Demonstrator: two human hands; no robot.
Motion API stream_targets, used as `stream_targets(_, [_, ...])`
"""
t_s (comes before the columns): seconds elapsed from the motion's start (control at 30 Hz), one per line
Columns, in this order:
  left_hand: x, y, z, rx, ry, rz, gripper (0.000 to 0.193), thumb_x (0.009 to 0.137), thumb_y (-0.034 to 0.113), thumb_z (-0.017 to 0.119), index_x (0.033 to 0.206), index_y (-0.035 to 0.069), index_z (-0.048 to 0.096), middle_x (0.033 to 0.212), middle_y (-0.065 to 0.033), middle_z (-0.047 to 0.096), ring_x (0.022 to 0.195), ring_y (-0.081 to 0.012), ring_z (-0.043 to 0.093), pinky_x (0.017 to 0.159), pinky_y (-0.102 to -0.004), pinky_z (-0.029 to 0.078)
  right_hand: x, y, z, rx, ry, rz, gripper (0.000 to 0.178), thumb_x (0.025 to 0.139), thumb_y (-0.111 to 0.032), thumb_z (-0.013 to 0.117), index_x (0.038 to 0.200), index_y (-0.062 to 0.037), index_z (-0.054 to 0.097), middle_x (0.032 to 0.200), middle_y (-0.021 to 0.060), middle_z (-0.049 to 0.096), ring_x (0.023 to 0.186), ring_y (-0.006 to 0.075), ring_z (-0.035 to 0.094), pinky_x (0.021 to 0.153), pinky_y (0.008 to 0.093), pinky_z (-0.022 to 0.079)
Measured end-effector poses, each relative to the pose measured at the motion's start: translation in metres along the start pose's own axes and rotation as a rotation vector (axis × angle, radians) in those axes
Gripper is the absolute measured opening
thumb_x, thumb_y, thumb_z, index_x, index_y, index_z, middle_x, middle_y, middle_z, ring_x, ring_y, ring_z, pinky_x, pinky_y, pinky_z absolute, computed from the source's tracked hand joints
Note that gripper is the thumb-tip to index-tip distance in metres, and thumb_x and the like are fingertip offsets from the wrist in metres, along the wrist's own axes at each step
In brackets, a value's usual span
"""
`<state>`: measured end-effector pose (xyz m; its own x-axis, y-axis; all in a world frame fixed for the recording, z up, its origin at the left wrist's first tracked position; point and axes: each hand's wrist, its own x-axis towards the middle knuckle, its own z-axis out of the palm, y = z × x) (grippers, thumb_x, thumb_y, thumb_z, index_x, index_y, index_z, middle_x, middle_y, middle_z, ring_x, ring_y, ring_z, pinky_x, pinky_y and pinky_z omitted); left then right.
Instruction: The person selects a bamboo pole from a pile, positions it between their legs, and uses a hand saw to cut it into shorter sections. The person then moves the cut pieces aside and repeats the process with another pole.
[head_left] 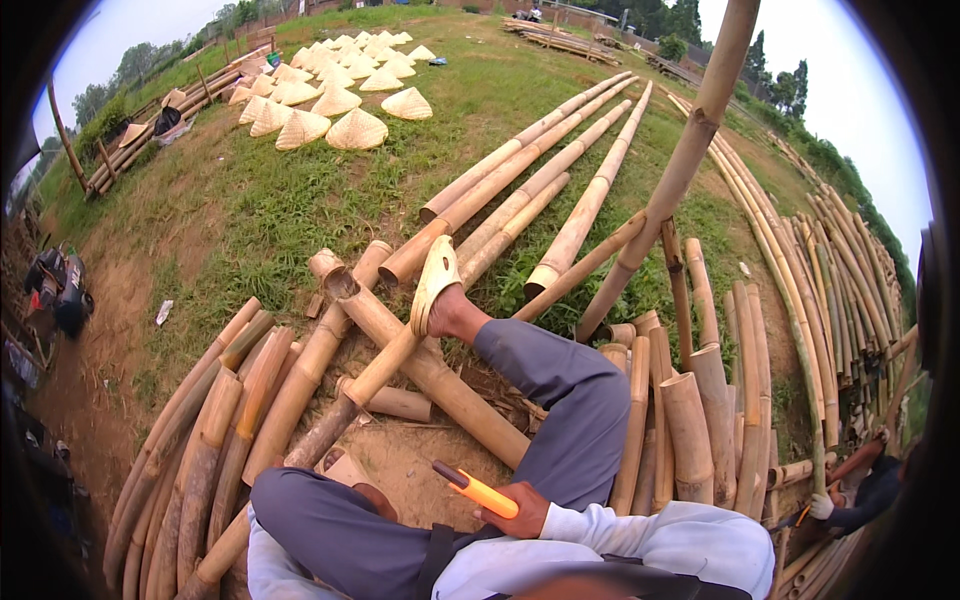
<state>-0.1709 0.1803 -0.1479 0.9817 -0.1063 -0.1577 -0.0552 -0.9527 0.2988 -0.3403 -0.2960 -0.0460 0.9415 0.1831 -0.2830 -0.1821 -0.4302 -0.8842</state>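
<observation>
Low in the view, the orange-handled tool with a dark tip [477, 489] lies in the right hand [520, 512], whose fingers [500, 520] curl closed around its handle above the grey-trousered thigh [570, 420]. The left hand is not in view, so its fingers cannot be told. Just beyond the fingers, a thick tan bamboo pole [430, 375] runs slantwise under the raised leg, whose pale sandal [435, 280] rests on crossed poles. Left of the fingers lies a fan of cut bamboo lengths [210, 440]; to their right stand short bamboo sections [690, 430]. Farther off, woven conical hats [330, 95] dot the grass [250, 210].
</observation>
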Motion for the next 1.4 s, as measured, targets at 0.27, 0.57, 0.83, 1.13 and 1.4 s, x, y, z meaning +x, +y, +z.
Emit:
stream_targets(0.27, [-0.001,-0.002,0.003,-0.005,-0.003,0.001,0.053,0.091,0.038,0.067,0.134,0.008,0.057,0.125,-0.0184,0.067,0.12,-0.0365,0.064,0.101,-0.0437,0.05,0.0,-0.003,-0.004,-0.017,-0.042,0.027,0.029,0.093,-0.031,0.074,0.098,-0.0029,0.069,0.072,0.0169,0.066,0.069,0.038,0.067,0.067,0.0431,0.053])
stream_targets(0.57, [-0.001,-0.002,0.005,-0.001,-0.018,0.012,0.054,0.091,0.039,0.067,0.135,0.008,0.057,0.125,-0.0181,0.067,0.119,-0.0365,0.064,0.099,-0.0434,0.051,-0.003,0.0,-0.003,-0.001,-0.018,-0.027,0.027,0.092,-0.029,0.075,0.098,-0.0027,0.069,0.073,0.018,0.066,0.07,0.0386,0.067,0.067,0.0428,0.053])
stream_targets(0.83, [-0.002,-0.006,0.009,0.001,-0.021,0.025,0.054,0.092,0.039,0.067,0.135,0.008,0.056,0.125,-0.0178,0.067,0.118,-0.0366,0.064,0.098,-0.0432,0.052,-0.004,0.003,-0.004,-0.045,-0.028,0.039,0.029,0.091,-0.029,0.075,0.095,-0.0014,0.069,0.073,0.0183,0.066,0.068,0.0373,0.066,0.065,0.0424,0.051])
stream_targets(1.13, [0.019,-0.002,0.01,-0.045,0.041,0.148,0.055,0.092,0.039,0.066,0.136,0.009,0.055,0.124,-0.0175,0.067,0.118,-0.0367,0.065,0.097,-0.043,0.052,-0.002,0.006,-0.004,-0.009,-0.025,-0.004,0.028,0.092,-0.029,0.073,0.095,-0.002,0.07,0.07,0.0165,0.065,0.065,0.0308,0.066,0.065,0.041,0.051])
stream_targets(1.4, [0.09,0.042,0.008,-0.339,0.011,0.048,0.078,0.081,0.05,0.079,0.141,0.006,0.053,0.127,-0.0183,0.066,0.12,-0.0362,0.064,0.103,-0.0439,0.05,-0.004,-0.004,-0.007,-0.034,-0.042,0.025,0.026,0.092,-0.028,0.073,0.096,-0.0021,0.072,0.071,0.0158,0.067,0.065,0.0288,0.068,0.065,0.04,0.052])
